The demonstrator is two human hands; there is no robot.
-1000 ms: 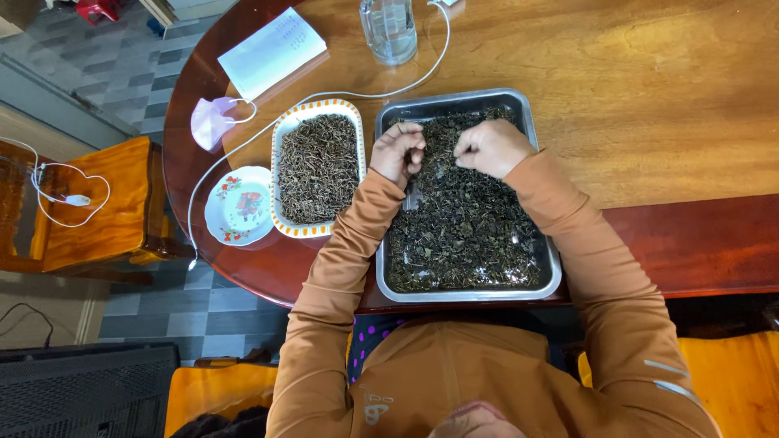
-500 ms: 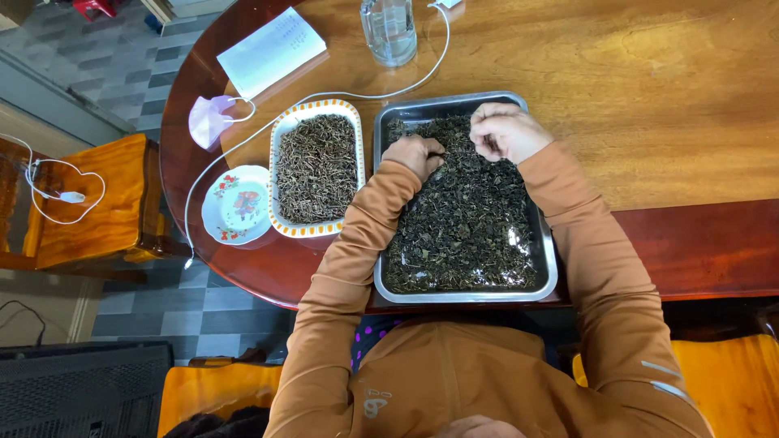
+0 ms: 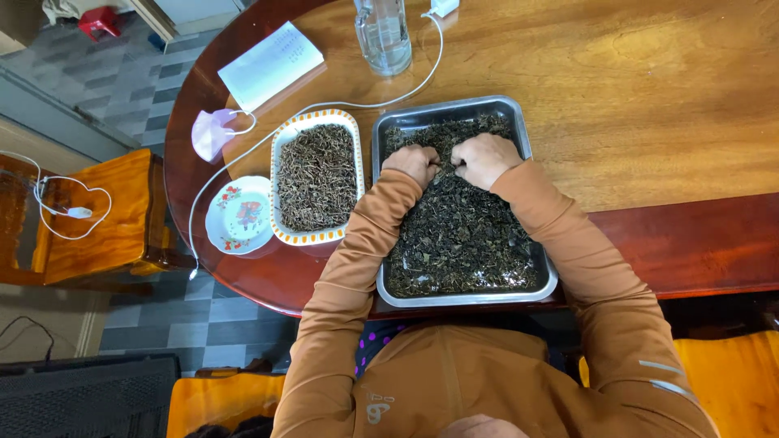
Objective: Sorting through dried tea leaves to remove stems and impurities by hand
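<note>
A rectangular metal tray full of dark dried leaves lies in front of me on the wooden table. Both my hands rest in the leaves in the tray's far half. My left hand is curled, knuckles up, fingers down in the leaves. My right hand sits just beside it, almost touching, fingers pinched into the leaves. Left of the tray stands a white oblong dish with an orange rim, holding finer brown dried stems.
A small flowered saucer sits at the table's left edge. A pink face mask, a white booklet, a glass jar and a white cable lie beyond. An orange chair stands to the left.
My hands have drawn together again near the tray's far middle; half a second ago the right hand reached farther toward the far edge and the left sat lower.
</note>
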